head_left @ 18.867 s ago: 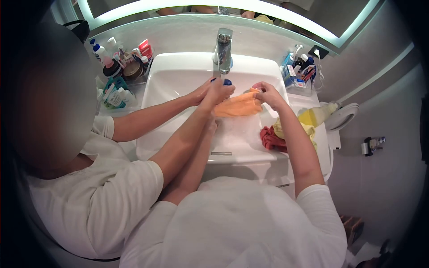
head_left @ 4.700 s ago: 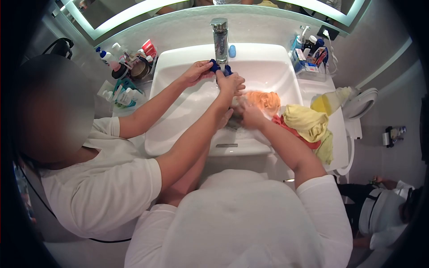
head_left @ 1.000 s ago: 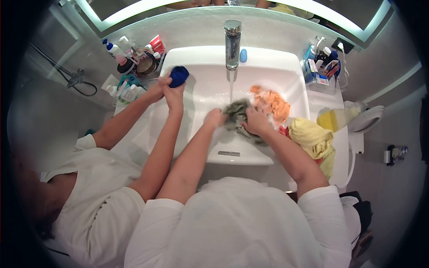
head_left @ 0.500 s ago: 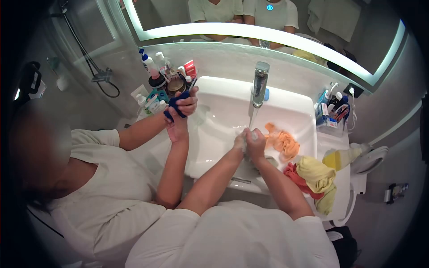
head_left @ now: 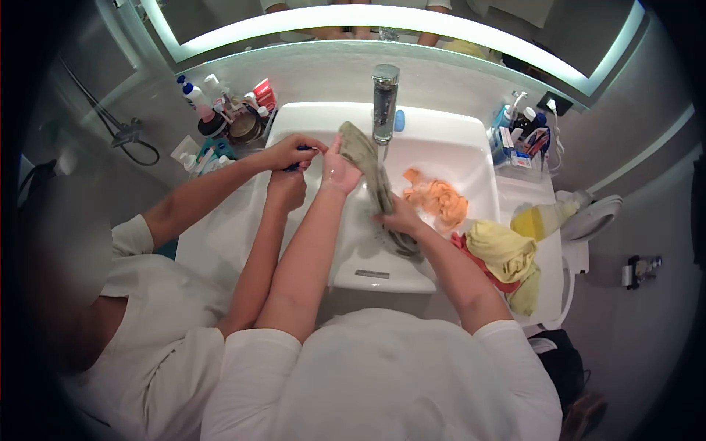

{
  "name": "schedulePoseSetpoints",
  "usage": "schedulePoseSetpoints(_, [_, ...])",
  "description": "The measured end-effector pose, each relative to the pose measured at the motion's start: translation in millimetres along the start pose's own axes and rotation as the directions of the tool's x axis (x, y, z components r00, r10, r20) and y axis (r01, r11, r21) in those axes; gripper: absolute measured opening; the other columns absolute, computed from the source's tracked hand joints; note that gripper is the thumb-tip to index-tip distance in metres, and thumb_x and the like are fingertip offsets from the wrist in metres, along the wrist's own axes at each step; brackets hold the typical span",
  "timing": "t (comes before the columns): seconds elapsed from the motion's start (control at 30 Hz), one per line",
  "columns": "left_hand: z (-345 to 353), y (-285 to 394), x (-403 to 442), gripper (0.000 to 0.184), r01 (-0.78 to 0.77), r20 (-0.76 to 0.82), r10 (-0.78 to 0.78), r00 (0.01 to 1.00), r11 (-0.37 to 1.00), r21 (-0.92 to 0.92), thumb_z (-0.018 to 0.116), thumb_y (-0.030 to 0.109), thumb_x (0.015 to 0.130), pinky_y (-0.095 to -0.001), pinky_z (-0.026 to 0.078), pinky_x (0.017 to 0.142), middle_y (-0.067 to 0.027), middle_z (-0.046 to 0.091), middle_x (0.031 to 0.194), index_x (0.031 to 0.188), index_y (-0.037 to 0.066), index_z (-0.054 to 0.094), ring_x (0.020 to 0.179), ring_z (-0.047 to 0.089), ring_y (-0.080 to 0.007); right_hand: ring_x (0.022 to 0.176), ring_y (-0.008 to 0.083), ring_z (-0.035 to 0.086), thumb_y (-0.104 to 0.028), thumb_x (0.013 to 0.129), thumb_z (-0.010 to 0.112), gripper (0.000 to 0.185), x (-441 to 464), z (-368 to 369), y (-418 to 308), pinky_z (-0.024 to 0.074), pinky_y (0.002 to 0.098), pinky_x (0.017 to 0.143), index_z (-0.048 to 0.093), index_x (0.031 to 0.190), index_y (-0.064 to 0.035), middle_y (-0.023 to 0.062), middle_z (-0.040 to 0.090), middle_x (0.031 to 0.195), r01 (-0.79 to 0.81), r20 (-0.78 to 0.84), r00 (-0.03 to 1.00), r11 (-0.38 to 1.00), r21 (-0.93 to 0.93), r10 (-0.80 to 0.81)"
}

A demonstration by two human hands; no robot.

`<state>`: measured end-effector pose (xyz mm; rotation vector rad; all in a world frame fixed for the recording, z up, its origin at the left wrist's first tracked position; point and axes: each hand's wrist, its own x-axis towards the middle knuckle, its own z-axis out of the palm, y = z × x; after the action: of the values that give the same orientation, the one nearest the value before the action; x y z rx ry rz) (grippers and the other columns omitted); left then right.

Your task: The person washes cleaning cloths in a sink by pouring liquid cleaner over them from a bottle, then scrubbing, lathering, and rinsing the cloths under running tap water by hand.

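Note:
A wet grey-green cloth (head_left: pixel 366 158) is stretched over the sink, between my two hands and in front of the faucet. My left hand (head_left: pixel 340 175) is palm up at its upper end, thumb raised beside the fabric; the cloth hides most of the fingers. Lower down, my right hand (head_left: pixel 401 217) is closed around the cloth, whose other end hangs into the basin. Beyond my right hand a wet orange cloth (head_left: pixel 445 202) lies crumpled in the sink. Water runs from the faucet (head_left: pixel 384 103) behind the grey-green cloth.
At my left a person's hands (head_left: pixel 287 173) hold a small dark blue item close to my left hand. On the right rim lie a yellow cloth (head_left: pixel 500 250) and a red cloth (head_left: pixel 507 285). A yellow-liquid bottle (head_left: pixel 540 219) lies behind them. Toiletries (head_left: pixel 235 121) crowd the left corner.
My hands have come apart, with the grey-green cloth lifted from the basin between them. The other person's hands have moved together around the blue item. My view has shifted.

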<state>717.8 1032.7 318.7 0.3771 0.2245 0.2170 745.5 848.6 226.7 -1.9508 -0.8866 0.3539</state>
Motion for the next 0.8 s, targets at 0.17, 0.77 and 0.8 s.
schedulePoseSetpoints(0.17, [-24.5, -8.3, -9.8, 0.054, 0.172, -0.215, -0.152, 0.965, 0.982, 0.078, 0.028, 0.050, 0.092, -0.0531, 0.027, 0.100, -0.0120, 0.046, 0.127, 0.122, 0.009, 0.045, 0.117, 0.042, -0.0291, 0.077, 0.0207, 0.057, -0.020, 0.074, 0.066, 0.041, 35.2, -22.2, -29.8, 0.0465, 0.0330, 0.069, 0.050, 0.107, -0.0004, 0.0090, 0.057, 0.087, -0.029, -0.179, 0.939, 0.588, 0.808, 0.293])
schedulePoseSetpoints(0.77, [-75.3, -72.4, 5.2, 0.044, 0.148, -0.193, -0.100, 0.976, 0.956, 0.252, 0.053, 0.046, 0.083, -0.0401, 0.043, 0.082, -0.0055, 0.055, 0.106, 0.111, 0.012, 0.051, 0.097, 0.053, -0.0196, 0.072, 0.0385, 0.059, -0.023, 0.068, 0.066, 0.036, 67.6, 11.3, -46.8, 0.0467, 0.0415, 0.064, 0.049, 0.094, -0.0054, 0.0170, 0.060, 0.074, 0.042, -0.444, 0.896, 0.998, 0.039, -0.020])
schedulePoseSetpoints(0.8, [-82.3, -69.9, 9.2, 0.039, 0.182, -0.190, -0.129, 0.973, 0.937, 0.299, 0.054, 0.045, 0.082, -0.0363, 0.044, 0.078, -0.0039, 0.056, 0.102, 0.105, 0.013, 0.053, 0.092, 0.054, -0.0175, 0.074, 0.0390, 0.058, -0.023, 0.068, 0.066, 0.037, 72.7, 1.6, -39.8, 0.0464, 0.0420, 0.066, 0.048, 0.095, -0.0052, 0.0181, 0.060, 0.075, -0.065, -0.449, 0.891, 0.998, 0.029, 0.071])
